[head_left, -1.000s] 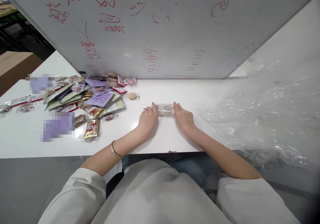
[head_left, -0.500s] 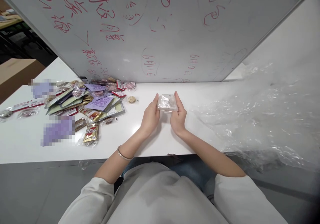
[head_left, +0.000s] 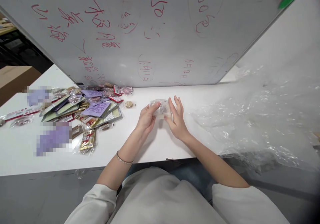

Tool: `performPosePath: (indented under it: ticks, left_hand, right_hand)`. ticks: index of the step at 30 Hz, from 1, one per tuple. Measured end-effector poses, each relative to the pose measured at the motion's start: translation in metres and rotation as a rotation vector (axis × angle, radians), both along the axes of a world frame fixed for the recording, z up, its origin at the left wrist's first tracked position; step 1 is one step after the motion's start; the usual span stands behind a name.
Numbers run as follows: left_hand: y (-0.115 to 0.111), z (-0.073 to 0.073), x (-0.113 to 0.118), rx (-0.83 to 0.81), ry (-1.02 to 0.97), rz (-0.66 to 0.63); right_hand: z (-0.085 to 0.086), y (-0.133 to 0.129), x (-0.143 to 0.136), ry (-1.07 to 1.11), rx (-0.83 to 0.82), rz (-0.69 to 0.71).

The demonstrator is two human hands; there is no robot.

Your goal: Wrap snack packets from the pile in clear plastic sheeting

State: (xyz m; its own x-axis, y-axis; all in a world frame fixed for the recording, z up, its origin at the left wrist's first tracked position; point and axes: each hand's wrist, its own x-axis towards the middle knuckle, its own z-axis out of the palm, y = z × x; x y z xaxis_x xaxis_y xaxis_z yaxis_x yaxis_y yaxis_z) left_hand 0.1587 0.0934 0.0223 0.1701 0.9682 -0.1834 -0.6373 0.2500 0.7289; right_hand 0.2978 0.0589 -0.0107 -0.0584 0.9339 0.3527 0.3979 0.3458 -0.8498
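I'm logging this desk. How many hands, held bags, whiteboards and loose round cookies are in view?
Hands: 2, left and right
Clear bag held in both: 1
Whiteboard: 1
Round cookie beside the packet pile: 1
Total: 5

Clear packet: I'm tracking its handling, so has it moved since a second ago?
Yes. The clear packet lay flat on the white table; now both hands hold it lifted above the tabletop.
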Motion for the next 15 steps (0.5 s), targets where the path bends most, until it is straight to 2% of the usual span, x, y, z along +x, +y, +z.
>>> performPosePath:
  ticks: [2, 3, 4, 7, 10, 13, 15]
  left_hand:
    - [-0.002, 0.001, 0.003, 0.027, 0.019, -0.016]
    - [-0.003, 0.002, 0.006, 0.045, 0.036, -0.043]
    - [-0.005, 0.002, 0.010, 0.069, 0.057, -0.070]
    - [-0.008, 0.004, 0.027, 0.146, 0.210, -0.133]
    - [-0.008, 0.003, 0.040, 0.183, 0.540, -0.130]
    - [-0.006, -0.003, 0.038, 0.183, 0.790, -0.137]
    - [-0.006, -0.011, 0.028, 0.172, 0.824, -0.178]
  right_hand:
    - [0.011, -0.003, 0.014, 0.065, -0.102, 0.240]
    - [0.016, -0.005, 0.019, 0.127, -0.157, 0.293]
    - [0.020, -0.007, 0.022, 0.180, -0.194, 0.282]
    - [0.023, -0.011, 0.025, 0.215, -0.195, 0.060]
    - [0.016, -0.002, 0.041, 0.234, -0.148, -0.065]
    - [0.014, 0.031, 0.092, 0.303, -0.135, -0.282]
    - [0.022, 0.063, 0.143, 0.280, -0.151, -0.591]
